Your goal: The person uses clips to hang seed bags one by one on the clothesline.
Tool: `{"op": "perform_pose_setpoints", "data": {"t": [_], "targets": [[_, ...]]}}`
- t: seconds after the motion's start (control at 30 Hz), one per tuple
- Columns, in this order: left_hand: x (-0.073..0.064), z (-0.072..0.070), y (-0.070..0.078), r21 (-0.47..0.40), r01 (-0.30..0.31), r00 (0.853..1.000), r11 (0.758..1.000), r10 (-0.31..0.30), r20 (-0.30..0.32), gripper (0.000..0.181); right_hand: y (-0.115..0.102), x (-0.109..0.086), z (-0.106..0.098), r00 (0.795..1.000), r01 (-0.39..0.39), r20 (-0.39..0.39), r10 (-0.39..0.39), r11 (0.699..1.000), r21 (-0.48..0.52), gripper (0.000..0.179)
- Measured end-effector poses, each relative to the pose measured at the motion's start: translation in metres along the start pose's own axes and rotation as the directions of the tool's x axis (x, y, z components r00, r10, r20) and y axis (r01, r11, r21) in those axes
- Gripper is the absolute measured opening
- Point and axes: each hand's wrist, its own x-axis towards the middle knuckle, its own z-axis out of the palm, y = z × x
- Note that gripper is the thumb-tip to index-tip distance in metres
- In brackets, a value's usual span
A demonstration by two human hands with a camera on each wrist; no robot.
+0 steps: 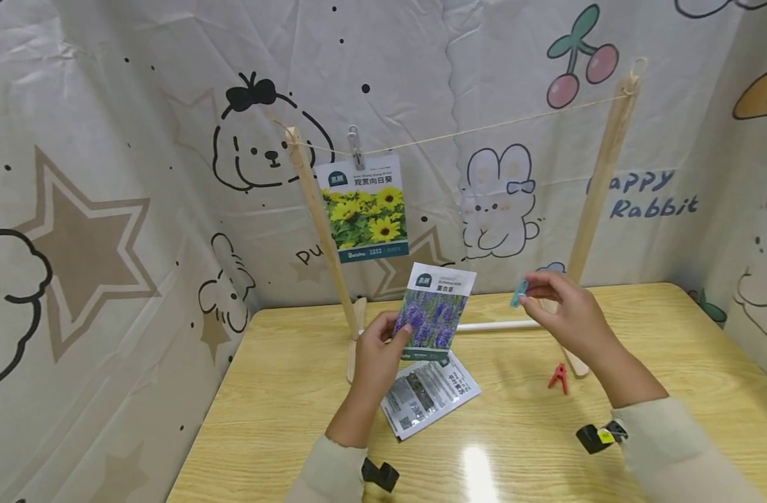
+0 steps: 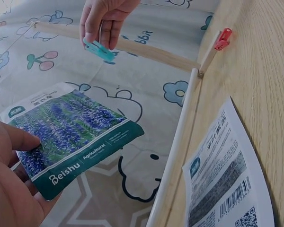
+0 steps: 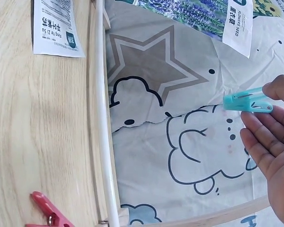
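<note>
My left hand [image 1: 378, 349] pinches a lavender seed packet [image 1: 435, 311] by its lower left edge, thumb on the front, picture side facing me. My right hand [image 1: 568, 314] pinches a teal clothespin [image 1: 518, 293] by its handle end, and the pin's nose points left toward the packet, some distance off. A sunflower seed packet [image 1: 367, 216] hangs from a string [image 1: 484, 130] by a metallic clip [image 1: 355, 145]. Below the left hand, other seed packets [image 1: 430, 395] lie stacked on the table, back side up. In the right wrist view, the teal clothespin [image 3: 246, 100] looks closed at its nose.
Two wooden posts, the left post [image 1: 323, 230] and the right post [image 1: 600, 181], carry the string. A white rod [image 1: 497, 326] joins them low down. A red clothespin [image 1: 558, 378] lies on the table [image 1: 283, 419] near the right post's foot. Behind hangs a printed cloth [image 1: 421, 77].
</note>
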Motion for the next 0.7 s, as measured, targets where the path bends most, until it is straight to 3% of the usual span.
{"op": "perform_pose_setpoints", "data": {"t": [0.33,0.7], "targets": [[0.002,0.001,0.005,-0.026,0.003,1.0,1.0,-0.003,0.013,0.017,-0.009,0.009,-0.009,0.998,0.063,-0.011,-0.064,0.997,-0.035,0.034],[0.003,-0.001,0.012,-0.006,-0.023,0.999,1.0,0.023,0.023,0.015,-0.018,0.019,-0.018,0.996,0.083,0.019,-0.082,0.993,-0.087,0.034]]}}
